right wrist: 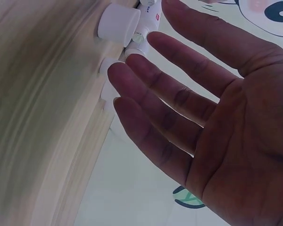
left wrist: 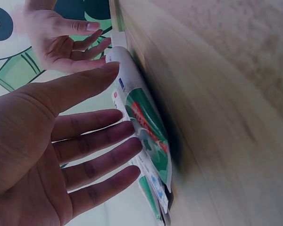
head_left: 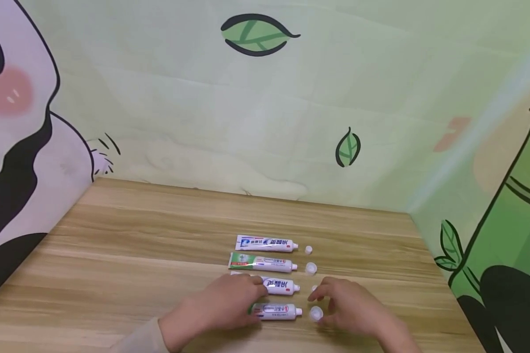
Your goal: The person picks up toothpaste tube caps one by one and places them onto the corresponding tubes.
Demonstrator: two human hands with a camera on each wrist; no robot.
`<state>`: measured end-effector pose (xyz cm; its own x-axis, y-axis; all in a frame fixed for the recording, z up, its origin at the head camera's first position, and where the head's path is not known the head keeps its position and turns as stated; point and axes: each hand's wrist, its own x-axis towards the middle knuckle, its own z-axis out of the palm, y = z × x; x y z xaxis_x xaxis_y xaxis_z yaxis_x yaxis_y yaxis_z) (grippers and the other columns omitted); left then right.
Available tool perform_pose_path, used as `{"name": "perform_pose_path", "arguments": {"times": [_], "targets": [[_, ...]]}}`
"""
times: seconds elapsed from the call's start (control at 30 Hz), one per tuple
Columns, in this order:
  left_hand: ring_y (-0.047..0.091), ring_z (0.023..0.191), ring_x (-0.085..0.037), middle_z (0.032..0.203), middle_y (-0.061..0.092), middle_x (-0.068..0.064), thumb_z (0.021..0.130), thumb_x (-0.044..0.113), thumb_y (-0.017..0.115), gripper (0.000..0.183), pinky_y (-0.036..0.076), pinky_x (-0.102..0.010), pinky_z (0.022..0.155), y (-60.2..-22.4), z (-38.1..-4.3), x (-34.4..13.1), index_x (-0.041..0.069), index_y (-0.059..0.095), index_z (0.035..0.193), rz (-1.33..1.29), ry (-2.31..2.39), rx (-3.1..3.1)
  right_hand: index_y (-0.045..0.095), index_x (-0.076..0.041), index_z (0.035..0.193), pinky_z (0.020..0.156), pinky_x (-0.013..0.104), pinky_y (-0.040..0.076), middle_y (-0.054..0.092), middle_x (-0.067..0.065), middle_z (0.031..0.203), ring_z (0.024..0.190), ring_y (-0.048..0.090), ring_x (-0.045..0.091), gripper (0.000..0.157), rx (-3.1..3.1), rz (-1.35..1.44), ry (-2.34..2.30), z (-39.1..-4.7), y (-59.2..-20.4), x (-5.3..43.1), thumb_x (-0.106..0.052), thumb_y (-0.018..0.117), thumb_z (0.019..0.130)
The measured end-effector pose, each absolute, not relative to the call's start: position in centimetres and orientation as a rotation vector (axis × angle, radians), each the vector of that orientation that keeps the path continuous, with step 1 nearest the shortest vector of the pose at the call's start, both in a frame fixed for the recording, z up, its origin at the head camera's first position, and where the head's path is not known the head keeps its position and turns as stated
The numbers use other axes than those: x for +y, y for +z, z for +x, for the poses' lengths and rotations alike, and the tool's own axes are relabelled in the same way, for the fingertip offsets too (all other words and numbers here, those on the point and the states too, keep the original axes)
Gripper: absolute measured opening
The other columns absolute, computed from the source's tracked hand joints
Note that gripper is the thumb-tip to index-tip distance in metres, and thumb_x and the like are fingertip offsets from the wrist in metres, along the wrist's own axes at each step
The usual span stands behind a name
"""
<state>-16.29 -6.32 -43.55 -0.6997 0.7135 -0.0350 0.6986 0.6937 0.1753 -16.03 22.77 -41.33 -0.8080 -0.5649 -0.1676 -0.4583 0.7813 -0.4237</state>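
Note:
Several uncapped toothpaste tubes lie in a row on the wooden table, nozzles to the right. My left hand (head_left: 225, 300) is over the left ends of the nearest green-and-white toothpaste tube (head_left: 277, 312) and the white toothpaste tube (head_left: 281, 286) behind it. In the left wrist view its thumb and fingers are extended beside the green tube end (left wrist: 151, 122), not curled round it. My right hand (head_left: 353, 306) is beside the nearest white cap (head_left: 315, 314). The right wrist view shows its fingers spread and loosely bent, with that cap (right wrist: 118, 24) outside them. Another cap (head_left: 314, 288) is partly hidden by the right fingers.
Farther back lie another green-and-white tube (head_left: 265, 262) with a cap (head_left: 311, 268) off its nozzle, and a white tube (head_left: 267, 243) with a smaller cap (head_left: 308, 249). A cloth backdrop (head_left: 181, 98) with panda and leaf drawings rises behind the wooden table (head_left: 137, 235).

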Motion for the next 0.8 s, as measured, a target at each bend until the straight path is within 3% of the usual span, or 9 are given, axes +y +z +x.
{"name": "perform_pose_path", "arguments": {"times": [0.37,0.8], "targets": [[0.051,0.072,-0.005,0.086,0.059,0.011,0.076,0.039,0.087,0.035,0.051,-0.026,0.066,-44.0,-16.0,-6.0,0.019,0.073,0.1,1.187,0.219,2.824,0.079,-0.018,0.108,0.064,0.022,0.046,0.064,-0.012,0.093,0.069,0.055,-0.003,0.037,2.658,-0.816,-0.535,-16.0,-41.8,22.2,-0.022,0.09,0.074],[0.052,0.073,-0.005,0.086,0.059,0.012,0.075,0.036,0.088,0.031,0.051,-0.026,0.068,-44.8,-15.9,-5.5,0.02,0.073,0.097,1.198,0.187,2.856,0.079,-0.022,0.103,0.066,0.025,0.045,0.061,-0.014,0.089,0.072,0.051,-0.001,0.033,2.682,-0.859,-0.466,-16.0,-42.3,21.9,-0.021,0.09,0.072]]}}
